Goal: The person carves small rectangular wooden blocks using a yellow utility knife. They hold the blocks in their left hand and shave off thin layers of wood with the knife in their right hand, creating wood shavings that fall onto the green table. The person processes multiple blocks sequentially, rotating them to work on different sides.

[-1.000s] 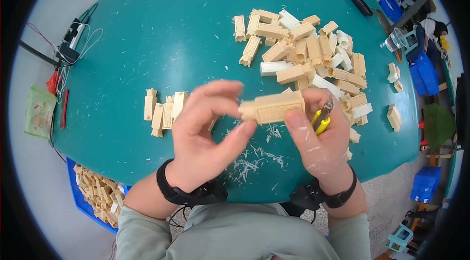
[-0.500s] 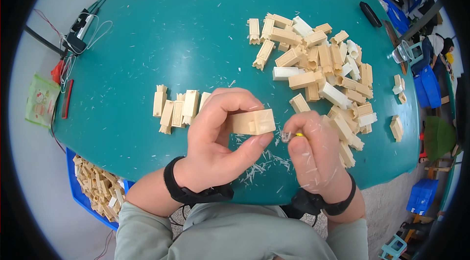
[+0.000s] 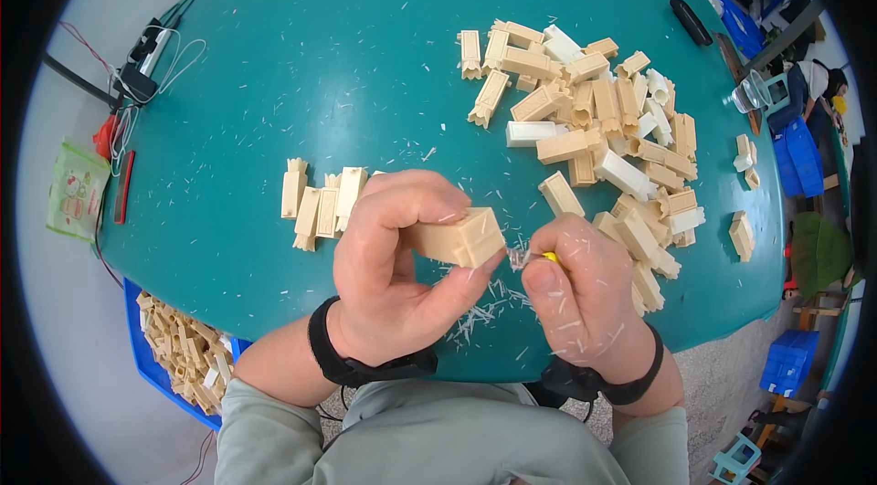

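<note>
A hollow-looking beige plastic block [image 3: 461, 238] is gripped by my left hand [image 3: 393, 275], fingers over its top and thumb below. My right hand [image 3: 585, 289] is closed around a small hand tool [image 3: 530, 257] with a bit of yellow and a metal tip; most of it is hidden in the fist. The tip is right by the block's right end; whether it touches I cannot tell. Pale plastic shavings [image 3: 475, 316] lie on the table below and cling to my right hand. Just left of my left hand several similar blocks [image 3: 327, 211] lie in a row.
A pile of beige and white blocks [image 3: 594, 120] covers the right part of the green table [image 3: 301, 65]. A few pieces [image 3: 742, 234] lie near its right edge, with a clear cup [image 3: 751, 92] and a black case [image 3: 690, 22] farther off. At lower left stands a blue bin [image 3: 137, 339] of blocks.
My left hand has shifted slightly left and turned the block so its end face shows more. My right hand has brought the tool's tip left and closer to that end.
</note>
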Action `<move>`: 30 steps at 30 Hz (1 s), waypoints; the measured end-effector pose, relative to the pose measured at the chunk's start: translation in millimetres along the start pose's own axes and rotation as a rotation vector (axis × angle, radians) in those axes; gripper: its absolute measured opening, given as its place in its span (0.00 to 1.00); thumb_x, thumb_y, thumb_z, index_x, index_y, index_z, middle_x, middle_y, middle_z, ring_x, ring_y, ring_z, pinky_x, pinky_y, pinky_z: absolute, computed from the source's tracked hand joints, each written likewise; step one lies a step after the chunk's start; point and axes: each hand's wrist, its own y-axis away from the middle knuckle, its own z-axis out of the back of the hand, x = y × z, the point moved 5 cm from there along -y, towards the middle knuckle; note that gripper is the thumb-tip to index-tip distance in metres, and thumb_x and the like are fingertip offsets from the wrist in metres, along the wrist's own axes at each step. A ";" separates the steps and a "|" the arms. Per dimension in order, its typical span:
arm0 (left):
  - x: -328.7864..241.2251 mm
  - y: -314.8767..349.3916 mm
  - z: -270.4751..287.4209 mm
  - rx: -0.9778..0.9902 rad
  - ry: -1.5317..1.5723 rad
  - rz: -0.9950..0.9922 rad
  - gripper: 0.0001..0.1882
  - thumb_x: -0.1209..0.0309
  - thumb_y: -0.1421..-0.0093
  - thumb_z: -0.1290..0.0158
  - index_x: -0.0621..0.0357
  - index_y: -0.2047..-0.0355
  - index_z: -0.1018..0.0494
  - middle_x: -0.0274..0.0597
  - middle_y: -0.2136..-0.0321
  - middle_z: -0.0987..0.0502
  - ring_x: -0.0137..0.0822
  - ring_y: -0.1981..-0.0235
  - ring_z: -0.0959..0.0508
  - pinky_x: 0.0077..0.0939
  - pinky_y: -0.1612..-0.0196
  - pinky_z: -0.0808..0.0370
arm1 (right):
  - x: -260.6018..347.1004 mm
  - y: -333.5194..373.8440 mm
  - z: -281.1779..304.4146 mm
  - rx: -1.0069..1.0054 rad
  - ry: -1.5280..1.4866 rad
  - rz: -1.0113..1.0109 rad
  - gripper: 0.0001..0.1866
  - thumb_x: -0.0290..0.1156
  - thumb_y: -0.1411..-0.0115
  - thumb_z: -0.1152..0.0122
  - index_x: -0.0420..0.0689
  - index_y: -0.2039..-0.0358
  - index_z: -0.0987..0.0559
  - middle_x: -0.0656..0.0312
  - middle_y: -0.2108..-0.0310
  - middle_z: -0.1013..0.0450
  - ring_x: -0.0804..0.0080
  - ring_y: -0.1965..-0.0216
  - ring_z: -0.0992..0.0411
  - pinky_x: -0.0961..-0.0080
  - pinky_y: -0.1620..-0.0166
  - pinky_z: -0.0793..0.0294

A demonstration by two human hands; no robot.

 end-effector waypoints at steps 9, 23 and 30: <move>-2.4 -1.1 -0.3 0.009 -0.053 -0.041 0.22 0.83 0.59 0.40 0.64 0.63 0.35 0.47 0.66 0.30 0.34 0.67 0.29 0.21 0.67 0.30 | -0.4 0.0 -1.2 -0.021 0.045 0.025 0.10 0.31 0.47 0.41 0.40 0.76 0.31 0.58 0.80 0.34 0.62 0.82 0.35 0.73 0.81 0.37; 1.4 -0.9 -2.9 0.219 0.118 0.130 0.22 0.81 0.56 0.40 0.58 0.62 0.37 0.44 0.66 0.31 0.31 0.66 0.30 0.22 0.65 0.33 | -5.0 -4.9 8.0 -0.065 0.061 -0.013 0.11 0.34 0.46 0.42 0.41 0.79 0.30 0.58 0.82 0.35 0.61 0.83 0.35 0.73 0.81 0.38; 3.7 -4.3 -2.4 0.161 0.162 0.108 0.18 0.79 0.55 0.41 0.62 0.63 0.34 0.45 0.65 0.30 0.31 0.66 0.28 0.21 0.65 0.30 | -0.7 -2.0 7.1 0.008 0.068 0.068 0.12 0.35 0.49 0.39 0.42 0.79 0.30 0.59 0.84 0.36 0.64 0.85 0.37 0.73 0.83 0.41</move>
